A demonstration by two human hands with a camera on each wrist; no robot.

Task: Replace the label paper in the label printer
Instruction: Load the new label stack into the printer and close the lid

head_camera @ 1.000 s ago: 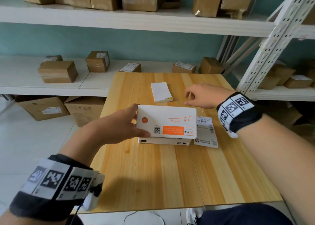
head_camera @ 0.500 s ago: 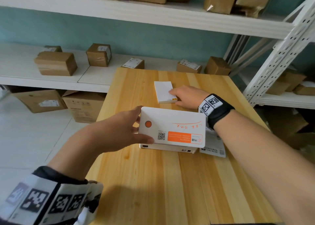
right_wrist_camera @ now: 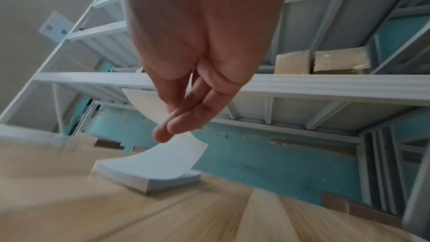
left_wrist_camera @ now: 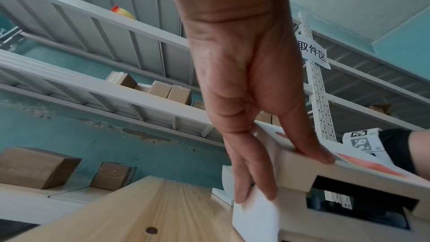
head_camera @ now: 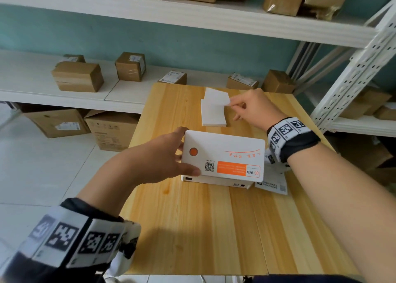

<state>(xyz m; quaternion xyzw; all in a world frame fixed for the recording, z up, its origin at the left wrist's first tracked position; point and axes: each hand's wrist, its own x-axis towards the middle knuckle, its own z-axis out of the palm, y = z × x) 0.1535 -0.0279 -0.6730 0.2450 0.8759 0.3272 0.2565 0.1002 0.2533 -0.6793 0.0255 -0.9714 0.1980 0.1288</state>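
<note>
Left hand [head_camera: 162, 160] grips printer lid [head_camera: 224, 154] raised; right hand [head_camera: 255, 107] pinches top label sheet [head_camera: 216, 97]: should draw it gently, unfolded.

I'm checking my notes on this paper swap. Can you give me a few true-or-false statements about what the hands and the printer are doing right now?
1. The left hand holds the printer lid raised. True.
2. The right hand rests flat on the table. False: it pinches the top sheet of the label stack.
3. The label stack lies beyond the printer. True.
4. The lid's round button is blue. False: orange.
</note>
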